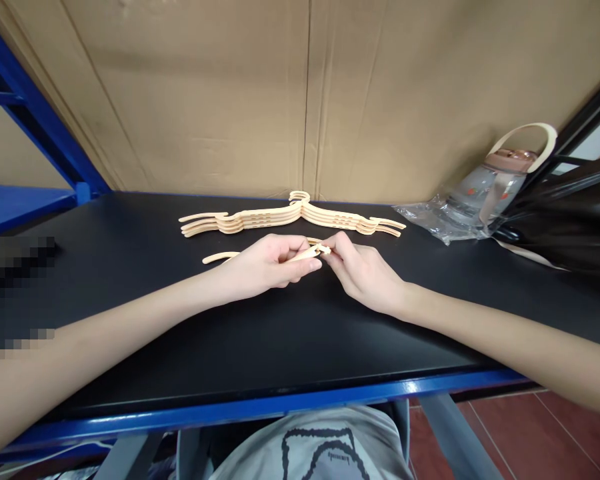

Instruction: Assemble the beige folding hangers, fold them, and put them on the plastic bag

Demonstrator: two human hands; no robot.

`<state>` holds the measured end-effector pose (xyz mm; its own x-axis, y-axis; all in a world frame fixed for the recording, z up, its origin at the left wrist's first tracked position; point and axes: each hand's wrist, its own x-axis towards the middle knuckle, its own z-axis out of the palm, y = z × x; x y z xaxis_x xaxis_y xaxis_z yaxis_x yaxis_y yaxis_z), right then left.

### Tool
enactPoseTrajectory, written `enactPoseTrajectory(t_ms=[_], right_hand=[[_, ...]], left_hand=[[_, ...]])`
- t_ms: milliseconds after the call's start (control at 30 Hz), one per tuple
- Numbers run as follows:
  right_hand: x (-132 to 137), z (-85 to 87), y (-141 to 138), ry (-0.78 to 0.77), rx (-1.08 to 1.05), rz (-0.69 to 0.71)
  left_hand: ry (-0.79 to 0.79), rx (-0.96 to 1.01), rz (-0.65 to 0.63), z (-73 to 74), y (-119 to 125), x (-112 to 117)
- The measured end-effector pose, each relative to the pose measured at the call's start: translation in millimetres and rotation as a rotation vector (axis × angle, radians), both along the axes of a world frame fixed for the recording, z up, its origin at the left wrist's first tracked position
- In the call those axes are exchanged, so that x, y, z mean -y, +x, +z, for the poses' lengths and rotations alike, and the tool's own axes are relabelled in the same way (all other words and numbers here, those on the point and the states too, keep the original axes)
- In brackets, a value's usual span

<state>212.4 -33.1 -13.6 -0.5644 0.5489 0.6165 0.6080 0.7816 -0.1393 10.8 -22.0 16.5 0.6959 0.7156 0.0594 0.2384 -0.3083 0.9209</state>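
Note:
My left hand [267, 267] is closed around one arm of a cream plastic hanger piece [220, 257], whose curved end sticks out to the left on the black tabletop [130, 280]. My right hand [363, 270] pinches the inner end of that piece at the point where both hands meet; a second part may be between its fingers, but they hide it. Just behind the hands lies a stack of assembled cream hangers [290, 217], flat on the table.
A clear water jug with a cream handle [495, 180] lies on crinkled plastic wrap [430, 217] at the right, next to a black bag [565, 213]. Cardboard sheets line the back. Blue shelf framing [35, 127] stands at the left.

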Motion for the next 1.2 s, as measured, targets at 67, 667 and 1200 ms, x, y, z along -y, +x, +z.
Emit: enactPoseTrajectory(t_ms=[67, 667, 1200], right_hand=[[1.0, 0.1, -0.6, -0.007, -0.018, -0.001], [3.0, 0.2, -2.2, 0.007, 0.008, -0.018], [-1.7, -1.9, 2.3, 0.131, 0.265, 0.05]], left_hand=[[-0.021, 0.011, 0.008, 0.3, 0.0, -0.5], [-0.045, -0.016, -0.011, 4.2, -2.0, -1.3], [-0.048, -0.067, -0.02, 2.4, -4.5, -0.4]])
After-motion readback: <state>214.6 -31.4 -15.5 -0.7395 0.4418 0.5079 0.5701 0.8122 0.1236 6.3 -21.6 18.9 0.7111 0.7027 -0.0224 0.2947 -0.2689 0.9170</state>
